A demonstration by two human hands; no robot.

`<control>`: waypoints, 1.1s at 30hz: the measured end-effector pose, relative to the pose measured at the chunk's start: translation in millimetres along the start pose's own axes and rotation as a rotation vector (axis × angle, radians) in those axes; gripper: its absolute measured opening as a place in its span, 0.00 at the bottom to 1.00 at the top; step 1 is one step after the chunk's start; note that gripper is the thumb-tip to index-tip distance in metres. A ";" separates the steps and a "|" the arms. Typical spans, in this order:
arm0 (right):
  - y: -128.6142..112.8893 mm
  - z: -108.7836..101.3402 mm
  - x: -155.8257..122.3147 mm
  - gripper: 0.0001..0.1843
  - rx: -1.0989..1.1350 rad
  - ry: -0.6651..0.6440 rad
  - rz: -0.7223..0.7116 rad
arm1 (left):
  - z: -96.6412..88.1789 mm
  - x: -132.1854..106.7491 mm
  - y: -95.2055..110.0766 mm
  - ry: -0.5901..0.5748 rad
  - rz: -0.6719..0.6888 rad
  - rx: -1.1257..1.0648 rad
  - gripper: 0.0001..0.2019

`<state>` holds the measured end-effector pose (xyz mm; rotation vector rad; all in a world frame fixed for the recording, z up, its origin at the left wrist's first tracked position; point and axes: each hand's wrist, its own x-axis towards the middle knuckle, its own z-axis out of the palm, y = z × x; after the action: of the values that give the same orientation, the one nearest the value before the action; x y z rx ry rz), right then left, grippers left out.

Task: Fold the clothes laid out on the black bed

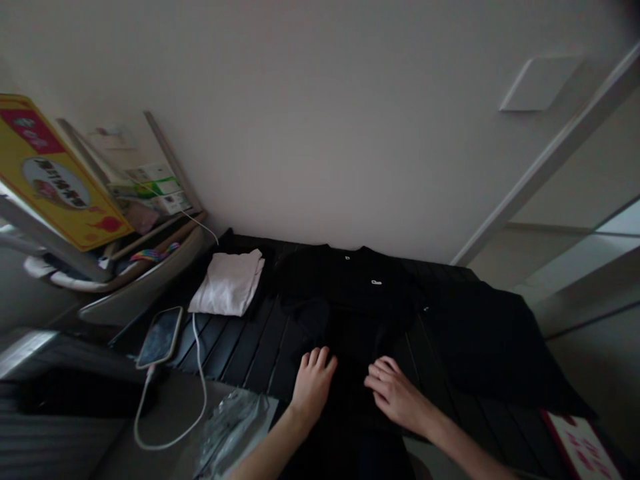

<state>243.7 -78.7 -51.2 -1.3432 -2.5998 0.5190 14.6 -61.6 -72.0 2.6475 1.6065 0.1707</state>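
A black T-shirt (360, 293) lies spread on the dark slatted table (240, 347), its collar toward the wall. My left hand (313, 383) rests flat on the shirt's lower part, fingers stretched out. My right hand (395, 393) lies beside it on the same cloth, fingers together and slightly curled, pressing on the fabric. Neither hand holds anything lifted. A folded white garment (229, 283) sits to the left of the black shirt.
A phone (160, 337) with a white cable (200, 373) lies at the table's left edge. A crinkled plastic bag (230, 427) is near my left forearm. More black cloth (485, 333) lies right. A chair with boxes (60, 180) stands left. A red-bordered card (583, 447) lies at bottom right.
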 end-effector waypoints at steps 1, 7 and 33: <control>3.6 -4.5 -8.5 0.16 0.008 0.013 0.015 | -3.5 -0.2 -6.0 0.001 0.008 -0.004 0.18; 28.2 -19.6 -76.3 0.20 0.034 -0.045 0.129 | -19.3 -29.3 -72.3 0.115 -0.047 0.018 0.19; 135.3 53.6 28.3 0.36 -0.270 0.300 0.586 | 9.6 85.2 -133.1 0.066 -0.606 0.042 0.28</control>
<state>313.2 4.4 -152.4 -2.0987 -2.0667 0.0178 -62.7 75.8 -87.4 2.0660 2.3560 0.1997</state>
